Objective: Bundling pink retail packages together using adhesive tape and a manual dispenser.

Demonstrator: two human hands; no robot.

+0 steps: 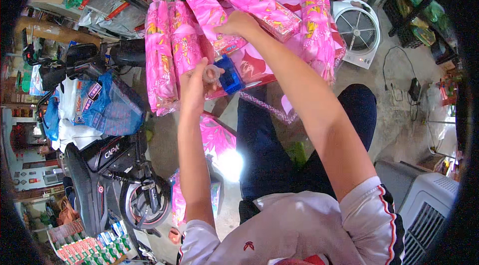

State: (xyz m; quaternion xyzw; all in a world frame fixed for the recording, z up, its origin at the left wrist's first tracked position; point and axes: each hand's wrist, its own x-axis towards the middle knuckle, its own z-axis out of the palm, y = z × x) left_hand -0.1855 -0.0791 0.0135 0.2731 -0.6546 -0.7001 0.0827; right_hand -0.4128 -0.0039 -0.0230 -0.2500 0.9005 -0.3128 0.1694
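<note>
My left hand point(193, 84) is closed around a tape dispenser with a blue body point(230, 76) and a roll of clear tape point(212, 73) at its left side. Just beyond it, my right hand point(240, 24) grips the near end of a pink package point(203, 9) in clear plastic, its fingers bent and partly hidden. This package lies at a slant on a table with a red and pink flowered cover point(259, 63). Another pink package point(254, 3) lies slanted beyond my right hand. Similar packages point(160, 55) lie along the left side, and one more package point(317, 25) along the right.
A white round fan point(357, 30) stands right of the table. On the left is a black motorbike point(95, 185) with blue and white bags point(102, 105) on it. More pink packages point(217, 135) sit below the table edge. A grey appliance point(424, 205) is at the lower right.
</note>
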